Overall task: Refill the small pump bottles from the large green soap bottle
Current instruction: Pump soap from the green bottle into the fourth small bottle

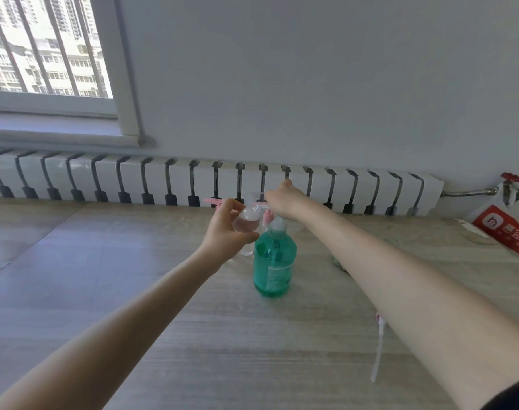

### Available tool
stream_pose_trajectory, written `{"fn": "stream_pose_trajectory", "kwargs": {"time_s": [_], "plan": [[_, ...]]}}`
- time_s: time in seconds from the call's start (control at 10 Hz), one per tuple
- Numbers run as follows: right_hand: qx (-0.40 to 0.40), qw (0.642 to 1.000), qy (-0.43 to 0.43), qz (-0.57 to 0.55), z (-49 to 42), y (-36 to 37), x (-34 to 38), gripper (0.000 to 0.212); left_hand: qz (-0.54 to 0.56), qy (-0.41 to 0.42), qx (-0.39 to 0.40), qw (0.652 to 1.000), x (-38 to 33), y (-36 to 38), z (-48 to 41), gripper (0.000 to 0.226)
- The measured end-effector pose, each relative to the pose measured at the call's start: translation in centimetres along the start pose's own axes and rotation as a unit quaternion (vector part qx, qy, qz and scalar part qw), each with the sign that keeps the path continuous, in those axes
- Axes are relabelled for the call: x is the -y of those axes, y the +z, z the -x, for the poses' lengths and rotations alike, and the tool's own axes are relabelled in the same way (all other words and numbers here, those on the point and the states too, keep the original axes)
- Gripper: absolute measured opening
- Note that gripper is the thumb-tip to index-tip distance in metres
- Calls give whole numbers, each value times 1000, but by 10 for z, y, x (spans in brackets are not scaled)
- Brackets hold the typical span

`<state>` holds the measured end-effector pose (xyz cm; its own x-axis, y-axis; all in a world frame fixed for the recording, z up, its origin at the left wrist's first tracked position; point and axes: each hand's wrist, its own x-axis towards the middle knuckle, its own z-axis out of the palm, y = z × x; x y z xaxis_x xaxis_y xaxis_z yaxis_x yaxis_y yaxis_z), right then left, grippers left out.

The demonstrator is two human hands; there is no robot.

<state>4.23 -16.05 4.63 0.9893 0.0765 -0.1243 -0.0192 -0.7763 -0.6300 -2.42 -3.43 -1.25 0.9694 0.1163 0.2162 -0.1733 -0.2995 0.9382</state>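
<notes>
Soap bottle [272, 261], green and upright, stands mid-tabletop [163, 335], with a loose white pump tube [378, 347] lying nearer by the right forearm. Just behind it, the left hand [227, 229] has its grip closed around a small clear bottle [247, 224]. Farther back, the right hand [283, 199] pinches a pink pump piece [259, 206] at that bottle's top, before the radiator [193, 182].

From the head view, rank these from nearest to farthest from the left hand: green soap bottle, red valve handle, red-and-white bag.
1. Green soap bottle, just right of the left hand.
2. Red-and-white bag, far right on the surface.
3. Red valve handle, far right, above the bag.
</notes>
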Motion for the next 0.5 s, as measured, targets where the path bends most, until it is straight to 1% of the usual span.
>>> {"fn": "stream_pose_trajectory", "kwargs": {"time_s": [0.1, 0.2, 0.3, 0.4, 0.5], "plan": [[8, 1000, -5, 27, 1, 1, 1, 54, 2, 1, -2, 1000, -1, -2, 1, 45], [15, 999, -6, 29, 0, 2, 2, 49, 1, 2, -1, 1000, -3, -2, 1, 44], [-1, 999, -23, 43, 0, 1, 1, 46, 1, 5, -4, 1000, -2, -2, 1, 45], [-12, 999, -30, 42, 4, 0, 0, 44, 1, 6, -4, 1000, 0, -1, 0, 46], [-2, 999, -32, 30, 1, 4, -4, 42, 2, 5, -2, 1000, 6, 0, 0, 45]]}}
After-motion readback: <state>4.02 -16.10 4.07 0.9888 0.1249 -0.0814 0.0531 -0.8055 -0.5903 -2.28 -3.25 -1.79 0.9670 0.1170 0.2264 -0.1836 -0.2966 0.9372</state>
